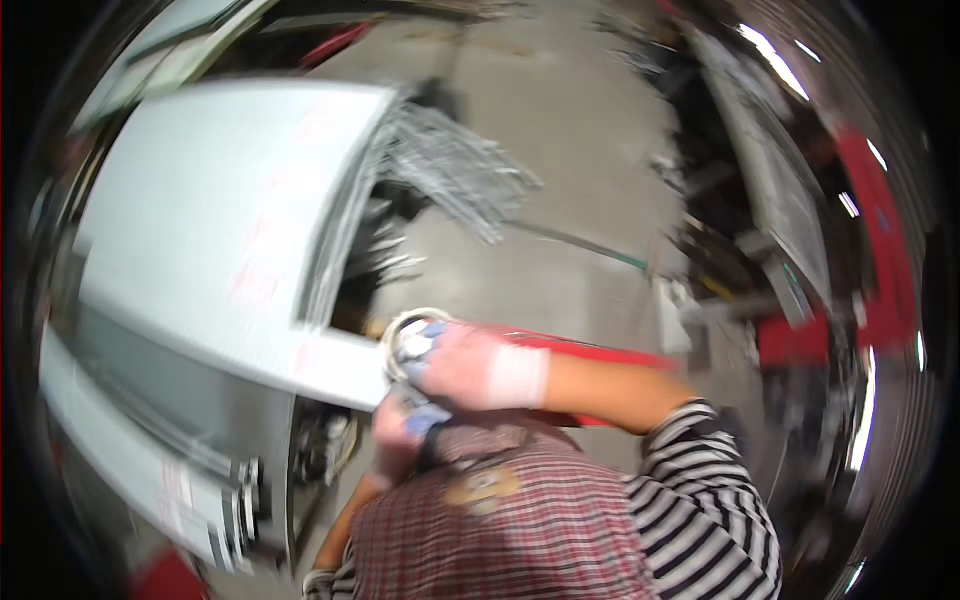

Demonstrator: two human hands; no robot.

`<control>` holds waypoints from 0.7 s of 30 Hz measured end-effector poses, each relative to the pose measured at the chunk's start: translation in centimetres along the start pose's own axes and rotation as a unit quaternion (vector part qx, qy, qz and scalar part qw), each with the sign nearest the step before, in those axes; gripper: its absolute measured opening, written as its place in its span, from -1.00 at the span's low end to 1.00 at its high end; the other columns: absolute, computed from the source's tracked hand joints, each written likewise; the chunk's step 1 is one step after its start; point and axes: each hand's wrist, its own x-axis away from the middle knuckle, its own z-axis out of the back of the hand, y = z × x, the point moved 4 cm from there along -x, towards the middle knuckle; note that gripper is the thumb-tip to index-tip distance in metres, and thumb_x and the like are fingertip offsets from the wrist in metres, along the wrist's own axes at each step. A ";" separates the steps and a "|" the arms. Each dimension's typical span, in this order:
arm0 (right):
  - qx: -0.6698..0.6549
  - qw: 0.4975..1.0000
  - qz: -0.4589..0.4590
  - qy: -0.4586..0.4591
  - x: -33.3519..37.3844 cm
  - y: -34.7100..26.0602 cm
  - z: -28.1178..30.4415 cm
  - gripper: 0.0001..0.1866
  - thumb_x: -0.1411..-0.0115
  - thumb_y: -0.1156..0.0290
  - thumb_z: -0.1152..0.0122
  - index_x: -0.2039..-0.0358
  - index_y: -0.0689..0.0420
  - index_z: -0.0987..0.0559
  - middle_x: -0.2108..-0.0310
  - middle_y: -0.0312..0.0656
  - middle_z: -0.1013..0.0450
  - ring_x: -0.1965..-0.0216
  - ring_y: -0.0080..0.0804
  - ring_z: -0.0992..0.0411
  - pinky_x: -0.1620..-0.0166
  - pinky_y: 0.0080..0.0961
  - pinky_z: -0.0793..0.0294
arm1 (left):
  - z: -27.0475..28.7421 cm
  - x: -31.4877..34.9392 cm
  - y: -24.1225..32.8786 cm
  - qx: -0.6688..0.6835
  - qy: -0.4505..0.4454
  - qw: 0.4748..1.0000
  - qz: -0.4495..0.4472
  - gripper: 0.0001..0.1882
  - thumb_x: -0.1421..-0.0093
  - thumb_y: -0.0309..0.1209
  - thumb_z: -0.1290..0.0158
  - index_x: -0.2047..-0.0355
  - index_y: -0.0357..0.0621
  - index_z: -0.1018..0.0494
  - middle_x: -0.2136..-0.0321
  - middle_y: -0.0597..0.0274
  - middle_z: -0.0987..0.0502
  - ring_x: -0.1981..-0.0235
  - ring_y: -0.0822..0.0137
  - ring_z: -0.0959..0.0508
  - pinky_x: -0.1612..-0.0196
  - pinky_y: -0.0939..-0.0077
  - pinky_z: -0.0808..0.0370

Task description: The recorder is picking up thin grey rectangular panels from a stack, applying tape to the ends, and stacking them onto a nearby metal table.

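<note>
Both my hands wear pink gloves with blue and white patches and white cuffs, held close together in front of my plaid apron (500, 510). My right hand (460, 365) is closed on a pale, ring-shaped loop (388, 352); blur hides whether it is a roll or a coil. Just below, my left hand (398, 432) has its fingers curled in near the loop and a dark patch by the apron. What it holds, if anything, is too smeared to make out. A long red object (600, 352) shows behind my right wrist.
Left of me lies a stack of large pale panels (230, 190), its corner close to my hands. Beyond it, metal strips (460, 165) jut over the grey floor (560, 90). More pale panels (130, 440) stand lower left. A rack (770, 200) of material lines the right side.
</note>
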 end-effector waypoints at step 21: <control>0.031 0.994 -0.039 0.102 -10.9 -1.5 -11.4 -0.15 0.11 0.08 -0.47 -0.21 0.03 -0.38 -0.23 0.32 -0.12 -0.22 0.36 -0.14 -0.23 0.23 -0.15 | 7.8 2.8 -24.4 0.444 0.232 0.841 0.206 -0.58 -0.41 -0.35 0.10 -0.19 -0.32 -0.33 -0.08 -0.01 -0.48 -0.06 0.13 -0.51 -0.14 0.25 -0.48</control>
